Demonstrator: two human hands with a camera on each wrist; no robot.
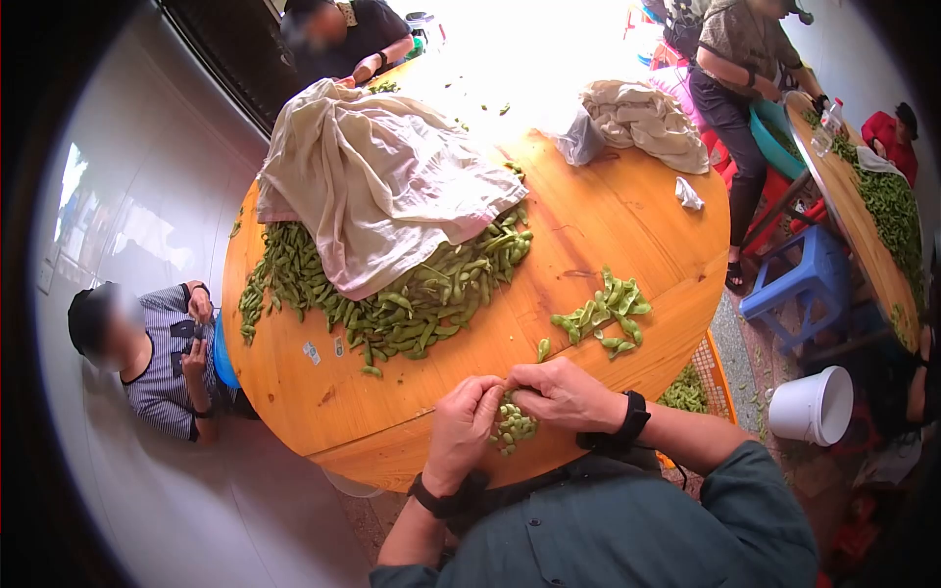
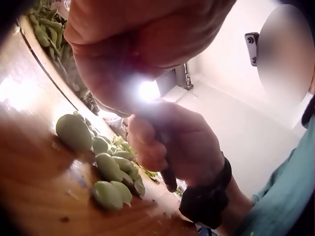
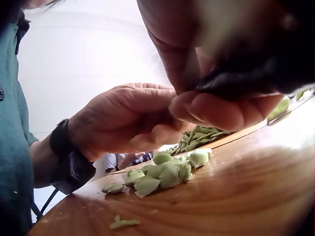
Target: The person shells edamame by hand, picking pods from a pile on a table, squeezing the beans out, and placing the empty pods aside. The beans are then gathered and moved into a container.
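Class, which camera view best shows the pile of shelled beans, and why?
The right wrist view: the shelled beans appear close and largely unblocked. The left wrist shows larger beans, but front ones overlap those behind; the head view shows the pile small, from above.

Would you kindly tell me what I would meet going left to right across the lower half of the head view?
Person in a striped shirt, wearer's left hand, wearer's right hand, orange crate, white bucket.
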